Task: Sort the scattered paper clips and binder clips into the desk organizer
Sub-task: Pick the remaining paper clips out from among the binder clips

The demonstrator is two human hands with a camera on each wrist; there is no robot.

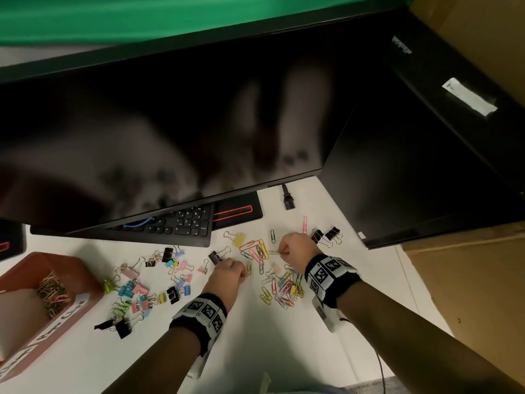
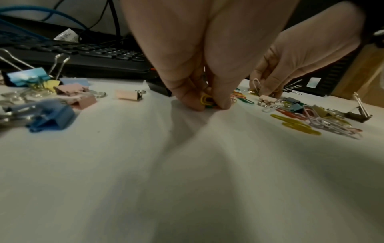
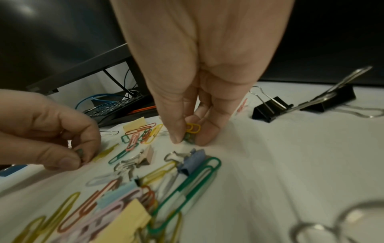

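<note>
Coloured paper clips (image 1: 257, 250) lie scattered on the white desk, with a second heap (image 1: 284, 288) nearer me. Coloured binder clips (image 1: 147, 285) spread to the left, and two black binder clips (image 1: 326, 236) lie at the right. My left hand (image 1: 243, 275) is down on the desk and pinches yellow and green paper clips (image 2: 206, 100) between thumb and fingers. My right hand (image 1: 281, 253) pinches a small bunch of yellow and green paper clips (image 3: 192, 129) at the desk surface. The red-brown organizer (image 1: 85, 282) stands at the far left with paper clips (image 1: 52, 291) in one compartment.
A black keyboard (image 1: 181, 223) lies behind the clips under a large dark monitor (image 1: 170, 123). A second dark monitor (image 1: 426, 152) stands at the right, with a black power plug (image 1: 288, 199) between them. A cardboard box (image 1: 468, 294) borders the desk's right edge.
</note>
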